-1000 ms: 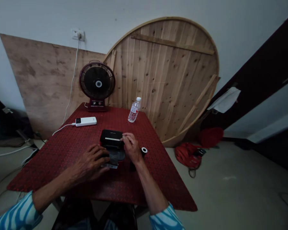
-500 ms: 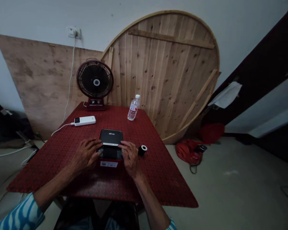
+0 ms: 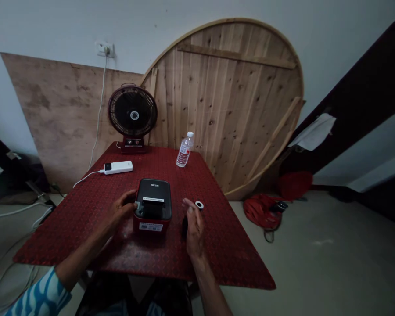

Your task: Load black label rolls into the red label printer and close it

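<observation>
A small black-and-red label printer (image 3: 155, 189) sits on the red patterned table, its lid down and a white strip across the middle of its top. My left hand (image 3: 120, 210) rests against the printer's left side, thumb on the upper edge and fingers loosely extended. To the right of the printer, my right hand (image 3: 195, 228) is held edge-on with its fingers stretched out. Just behind it shows the white-ringed end of a small roll (image 3: 199, 205). Something dark lies at the palm side of this hand; whether it is the roll's body or a shadow I cannot tell.
A dark red fan (image 3: 133, 115) stands at the table's far left, with a white power bank (image 3: 119, 167) and its cable in front. A clear water bottle (image 3: 184, 150) is at the back. A round wooden tabletop (image 3: 224, 105) leans on the wall; red bags (image 3: 263, 211) lie on the floor.
My right hand has left the printer and moved right, to the roll, which it partly covers. My left hand has slid from the top to the printer's left side.
</observation>
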### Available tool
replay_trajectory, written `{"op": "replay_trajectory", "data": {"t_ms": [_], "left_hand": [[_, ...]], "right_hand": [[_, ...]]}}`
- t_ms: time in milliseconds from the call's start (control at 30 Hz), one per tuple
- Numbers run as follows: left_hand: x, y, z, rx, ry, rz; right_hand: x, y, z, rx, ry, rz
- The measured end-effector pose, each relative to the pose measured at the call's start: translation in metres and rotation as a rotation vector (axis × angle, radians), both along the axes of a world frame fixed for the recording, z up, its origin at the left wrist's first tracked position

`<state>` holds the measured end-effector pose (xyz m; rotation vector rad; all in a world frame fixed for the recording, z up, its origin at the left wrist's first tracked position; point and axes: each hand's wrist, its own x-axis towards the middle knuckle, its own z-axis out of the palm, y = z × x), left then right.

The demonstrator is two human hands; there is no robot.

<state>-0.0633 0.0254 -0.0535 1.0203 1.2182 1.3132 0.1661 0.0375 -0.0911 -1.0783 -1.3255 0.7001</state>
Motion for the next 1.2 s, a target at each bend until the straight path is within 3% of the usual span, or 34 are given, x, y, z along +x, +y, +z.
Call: {"op": "replay_trajectory", "data": {"t_ms": [133,267,567,700,767,867,1067,1133,1200], "left_hand": [[0.002,0.004,0.007,-0.089,-0.077,-0.007],[0.002,0.011,0.004,-0.165,-0.159,-0.031],[0.005,0.017,-0.004,-0.19,-0.21,0.061],[0.001,0.015,-0.003,-0.155,-0.148,0.032],[-0.003,0.016,0.002,-0.059,0.004,0.017],[-0.006,0.023,0.02,0.15,0.417,-0.054],[-0.009,0.035,0.053,0.321,1.334,-0.435],[-0.013,0.038,0.056,0.359,1.469,-0.499],[-0.015,0.041,0.057,0.377,1.482,-0.562]], "right_hand": [[-0.01,-0.009,-0.013,-0.094,0.078,0.024],[-0.02,-0.009,-0.016,-0.132,0.111,0.037],[-0.039,-0.017,-0.017,-0.25,0.241,0.013],[-0.042,-0.026,-0.02,-0.28,0.325,0.056],[-0.042,-0.028,-0.024,-0.282,0.341,0.072],[-0.041,-0.028,-0.031,-0.27,0.385,0.078],[-0.039,-0.026,-0.038,-0.286,0.478,0.095],[-0.037,-0.027,-0.038,-0.302,0.477,0.115],[-0.036,-0.028,-0.037,-0.306,0.456,0.121]]}}
